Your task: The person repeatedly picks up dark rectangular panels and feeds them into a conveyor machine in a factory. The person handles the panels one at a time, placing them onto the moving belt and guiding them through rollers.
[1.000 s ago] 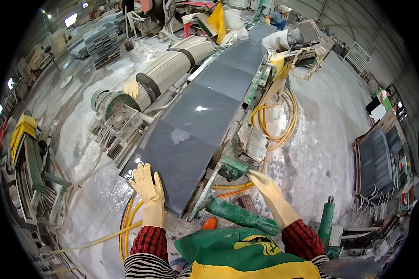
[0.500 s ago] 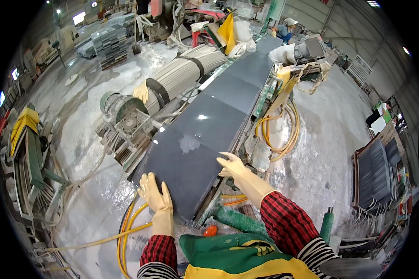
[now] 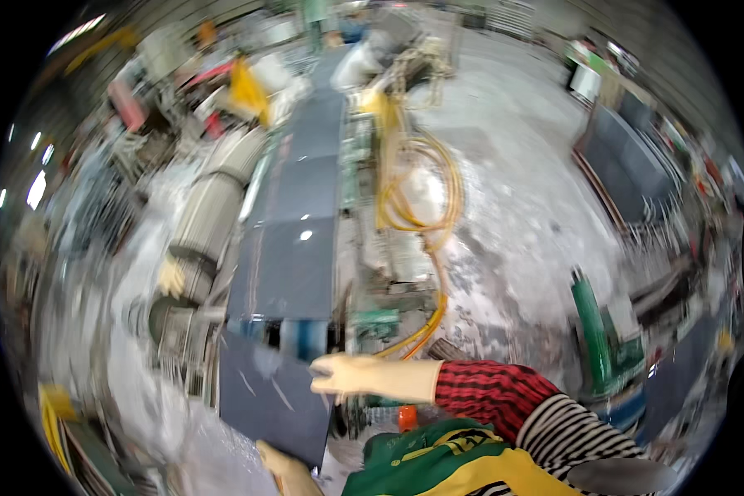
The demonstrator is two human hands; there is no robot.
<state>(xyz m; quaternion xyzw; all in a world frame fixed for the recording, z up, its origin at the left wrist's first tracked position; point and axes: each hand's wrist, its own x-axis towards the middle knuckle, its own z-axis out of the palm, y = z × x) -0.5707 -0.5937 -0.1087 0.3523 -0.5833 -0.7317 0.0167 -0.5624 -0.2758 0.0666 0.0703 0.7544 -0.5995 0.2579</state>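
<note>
A dark grey stone slab (image 3: 264,397) with pale streaks is tilted at the near end of the conveyor, apart from the row behind it. My right hand (image 3: 347,375), in a cream rubber glove, grips its upper right edge. My left hand (image 3: 281,465), gloved the same way, holds its near lower edge; some of its fingers are hidden by the slab. Beyond a gap showing the blue conveyor belt (image 3: 304,339), more dark stone slabs (image 3: 289,260) lie end to end. The picture is blurred by motion.
Left of the conveyor lie a motor (image 3: 169,322), a strapped pale bundle (image 3: 211,202) and a loose glove (image 3: 172,277). Yellow hoses (image 3: 446,190) coil on the floor at right. A green post (image 3: 591,322) and a rack of dark slabs (image 3: 628,157) stand farther right.
The nearest slab has come away from the row toward me and turned, exposing the belt. Both hands moved with it, the left down to its near edge. My view swung right.
</note>
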